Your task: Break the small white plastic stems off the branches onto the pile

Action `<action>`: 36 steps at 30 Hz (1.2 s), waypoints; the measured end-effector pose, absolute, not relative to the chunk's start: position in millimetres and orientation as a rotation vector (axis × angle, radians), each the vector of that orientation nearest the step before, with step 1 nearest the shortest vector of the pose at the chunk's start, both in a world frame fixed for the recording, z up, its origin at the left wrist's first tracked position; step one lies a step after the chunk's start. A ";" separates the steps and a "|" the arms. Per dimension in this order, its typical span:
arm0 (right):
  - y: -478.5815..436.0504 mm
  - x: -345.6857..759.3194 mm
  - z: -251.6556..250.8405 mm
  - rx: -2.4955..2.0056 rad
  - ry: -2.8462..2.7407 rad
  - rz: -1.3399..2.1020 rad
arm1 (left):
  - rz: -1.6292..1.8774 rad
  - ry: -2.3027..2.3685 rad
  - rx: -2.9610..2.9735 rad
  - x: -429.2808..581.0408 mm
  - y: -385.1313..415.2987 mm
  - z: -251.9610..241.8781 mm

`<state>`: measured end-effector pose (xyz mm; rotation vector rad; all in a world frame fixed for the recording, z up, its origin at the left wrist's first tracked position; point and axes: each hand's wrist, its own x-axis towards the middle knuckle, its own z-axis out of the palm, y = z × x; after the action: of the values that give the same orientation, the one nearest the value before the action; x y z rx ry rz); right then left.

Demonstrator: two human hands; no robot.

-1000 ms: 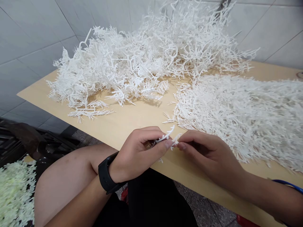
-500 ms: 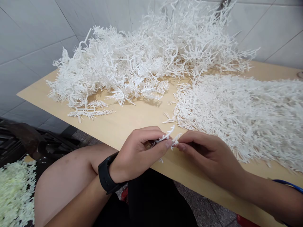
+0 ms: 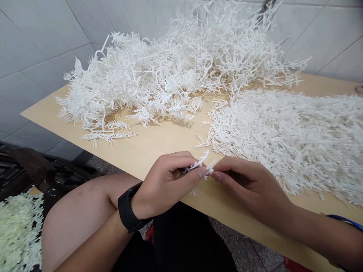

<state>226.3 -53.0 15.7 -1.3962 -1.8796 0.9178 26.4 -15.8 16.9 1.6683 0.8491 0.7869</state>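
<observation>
A small white plastic sprig (image 3: 202, 160) with short side twigs is pinched in my left hand (image 3: 170, 183), thumb against fingers, its tip poking up past the thumb. Close to that thumb, my right hand (image 3: 249, 185) is closed in a pinch on the end of a small white piece (image 3: 210, 169). Whether this piece is joined to the sprig I cannot tell. Both hands are over the near edge of the tan board (image 3: 159, 147). Part of the sprig is hidden inside my left palm.
A tangled heap of white plastic branches (image 3: 147, 75) lies along the back. A flatter layer of white sprigs (image 3: 283, 136) covers the right side. One loose branch (image 3: 109, 135) lies at the left. Pale green-white florets (image 3: 19, 230) are low at the left. Tiled walls (image 3: 39, 41) stand behind.
</observation>
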 end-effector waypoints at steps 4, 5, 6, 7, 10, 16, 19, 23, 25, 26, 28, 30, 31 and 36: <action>-53.2 226.6 15.9 -1.400 -1.883 0.911 | 0.783 0.849 1.673 26.6 -14.8 16.6; -53.2 226.6 15.9 -1.400 -1.883 0.909 | 0.785 0.845 1.672 26.6 -14.7 16.5; -53.1 226.6 15.9 -1.400 -1.885 0.911 | 0.787 0.842 1.670 26.6 -14.6 16.4; -53.1 226.5 15.8 -1.397 -1.885 0.914 | 0.787 0.838 1.669 26.5 -14.5 16.3; -53.1 225.9 15.8 -1.393 -1.883 0.921 | 0.786 0.832 1.668 26.1 -14.8 15.9; -53.5 225.6 16.2 -1.384 -1.874 0.936 | 0.780 0.837 1.681 25.0 -15.1 14.9; -53.6 225.9 15.7 -1.390 -1.870 0.949 | 0.781 0.838 1.681 25.3 -14.4 14.8; -53.6 226.1 15.5 -1.396 -1.866 0.954 | 0.785 0.833 1.681 26.0 -14.3 15.5; -53.3 226.0 15.7 -1.386 -1.866 0.951 | 0.788 0.834 1.679 26.1 -15.0 15.9; -53.2 226.0 15.7 -1.383 -1.866 0.950 | 0.786 0.836 1.679 26.0 -15.4 16.1; -52.9 226.1 15.4 -1.379 -1.867 0.950 | 0.778 0.837 1.681 25.9 -15.8 16.0; -53.0 226.5 14.8 -1.378 -1.870 0.950 | 0.769 0.842 1.683 25.8 -15.8 15.5; -53.2 226.6 14.5 -1.378 -1.871 0.949 | 0.769 0.842 1.682 25.7 -15.6 15.2; -53.2 226.5 14.0 -1.387 -1.874 0.940 | 0.773 0.840 1.672 25.1 -14.9 14.4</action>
<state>226.5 -53.2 14.0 -1.3865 -1.8735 0.9397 25.1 -14.9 14.4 1.6721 0.8403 0.7732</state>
